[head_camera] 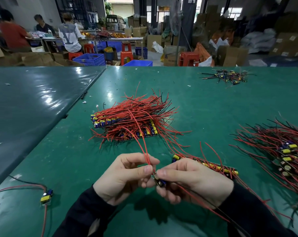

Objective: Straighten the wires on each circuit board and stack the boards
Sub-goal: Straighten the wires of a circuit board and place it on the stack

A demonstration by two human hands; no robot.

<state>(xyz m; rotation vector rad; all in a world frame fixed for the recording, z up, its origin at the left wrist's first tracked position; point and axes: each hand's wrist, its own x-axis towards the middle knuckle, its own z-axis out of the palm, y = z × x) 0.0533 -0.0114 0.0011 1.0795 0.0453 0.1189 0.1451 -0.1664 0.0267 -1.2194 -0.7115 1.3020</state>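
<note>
Closest to me, my right hand (pixel 189 182) pinches a small circuit board (pixel 159 181) between thumb and curled fingers, right where both hands meet. My left hand (pixel 126 173) pinches that board's red wires (pixel 145 151) just above it, fingers narrowed round them. The wires run up and away from my hands toward the stacked boards (pixel 127 124), which sit straight ahead on the tabletop (pixel 68 159), slightly left. I judge the left hand nearer the stack. Another strip of boards (pixel 213 165) lies just beyond my right hand.

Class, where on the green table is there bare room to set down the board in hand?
Bare mat lies left of the left hand, between the centre pile and the lone board. The right side, by the right-hand pile, is crowded.
</note>
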